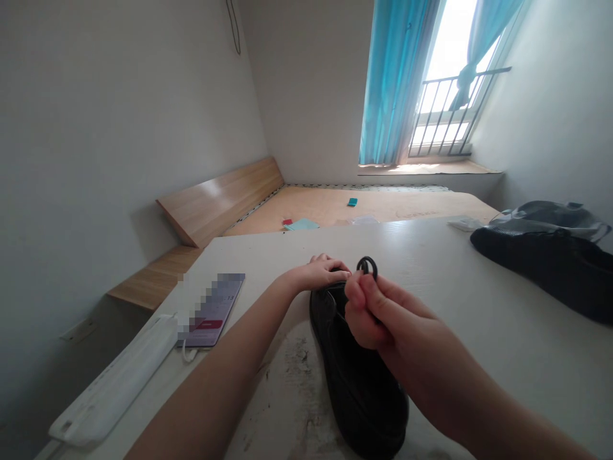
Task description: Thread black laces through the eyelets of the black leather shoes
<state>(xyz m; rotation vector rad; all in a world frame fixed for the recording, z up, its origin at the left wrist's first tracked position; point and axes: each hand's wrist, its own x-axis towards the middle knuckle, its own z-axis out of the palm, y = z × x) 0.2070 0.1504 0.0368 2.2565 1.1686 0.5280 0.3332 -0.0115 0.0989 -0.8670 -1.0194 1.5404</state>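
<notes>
A black shoe [330,377] lies on the white table, its heel towards me and its toe pointing away. My left hand [326,271] is closed on the front part of this shoe, with the thumb over its top; some of its fingers are hidden. Above the shoe's opening, my right hand [383,313] pinches a black shoelace [368,260], which bends into a small loop over the fingertips. The rest of the lace is hidden by the hand.
Another black shoe [536,265] stands at the right, with a greyish clear plastic bag [550,214] behind it. At the left lie a phone [218,319] and a white power strip [119,377]. Dark smudges mark the white table [282,409]. Beyond it is a bed [407,203].
</notes>
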